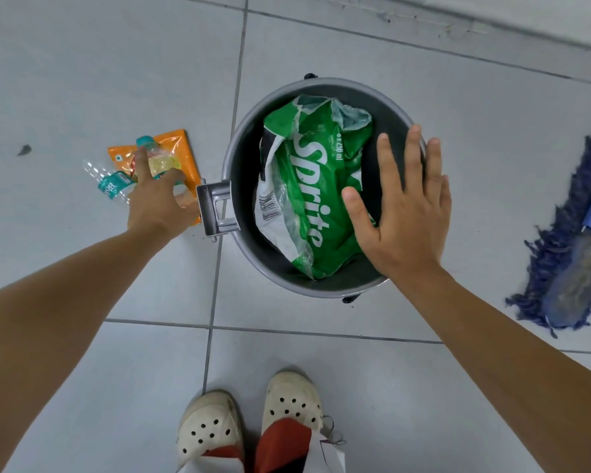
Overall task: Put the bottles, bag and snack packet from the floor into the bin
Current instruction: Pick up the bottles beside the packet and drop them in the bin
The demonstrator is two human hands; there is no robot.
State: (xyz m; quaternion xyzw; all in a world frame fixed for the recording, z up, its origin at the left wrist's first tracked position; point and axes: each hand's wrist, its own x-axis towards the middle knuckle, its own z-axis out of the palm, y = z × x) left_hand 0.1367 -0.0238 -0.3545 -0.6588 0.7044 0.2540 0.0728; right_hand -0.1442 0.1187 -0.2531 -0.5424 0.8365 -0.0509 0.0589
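Note:
A grey round bin (232, 155) stands on the tiled floor, and a crumpled green Sprite bag (307, 186) lies inside it. My right hand (403, 213) hovers flat over the bin's right side, fingers spread, holding nothing. Left of the bin an orange snack packet (181, 148) lies on the floor with two clear bottles on it, one with a teal cap (147, 142), one with a teal label (111, 184). My left hand (157, 199) reaches down over them, fingers apart, touching the bottles without a closed grip.
A blue mop head (570, 261) lies on the floor to the right of the bin. The bin's handle bracket (217, 206) sticks out toward the packet. My feet in white clogs (249, 425) stand near the bottom edge. A wall base runs along the top right.

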